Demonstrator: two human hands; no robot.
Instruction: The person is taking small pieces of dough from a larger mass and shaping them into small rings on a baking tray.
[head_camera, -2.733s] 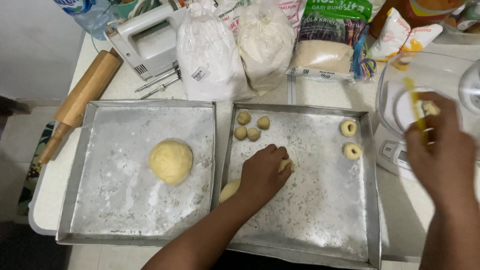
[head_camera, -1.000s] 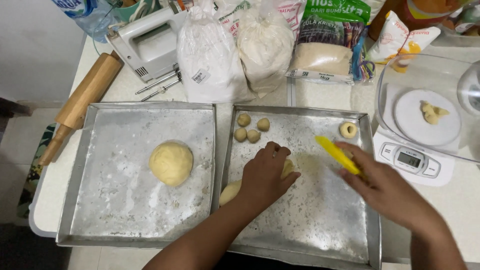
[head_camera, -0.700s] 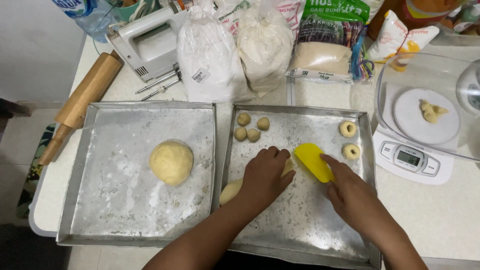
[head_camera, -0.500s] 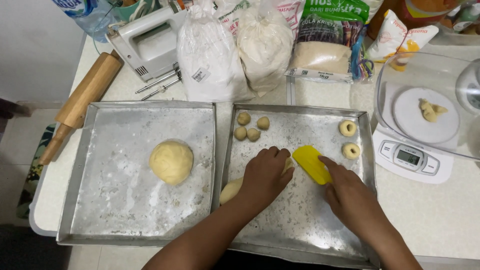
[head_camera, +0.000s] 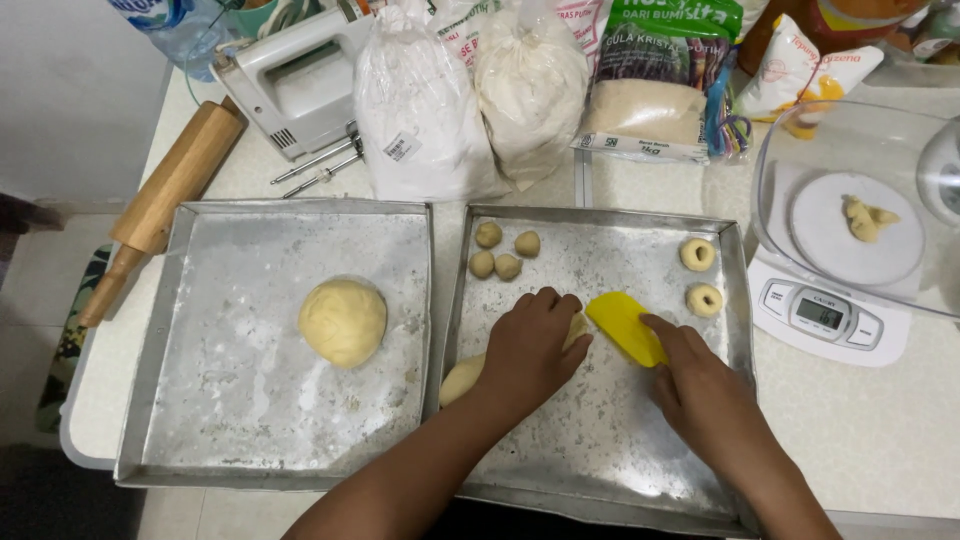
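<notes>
The left hand (head_camera: 530, 345) presses a dough log (head_camera: 462, 378), hiding most of it. The right hand (head_camera: 705, 385) grasps a yellow scraper (head_camera: 622, 325) beside it; four dough balls (head_camera: 505, 252) and two rings (head_camera: 700, 275) lie beyond.

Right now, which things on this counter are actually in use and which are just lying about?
In use:
left hand on dough log
right hand holding yellow scraper
right tray

Lying about:
dough ball
rolling pin
hand mixer
flour bags
kitchen scale

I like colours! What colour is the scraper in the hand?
Bright yellow. The scraper is in the right hand; the head view shows it.
</notes>
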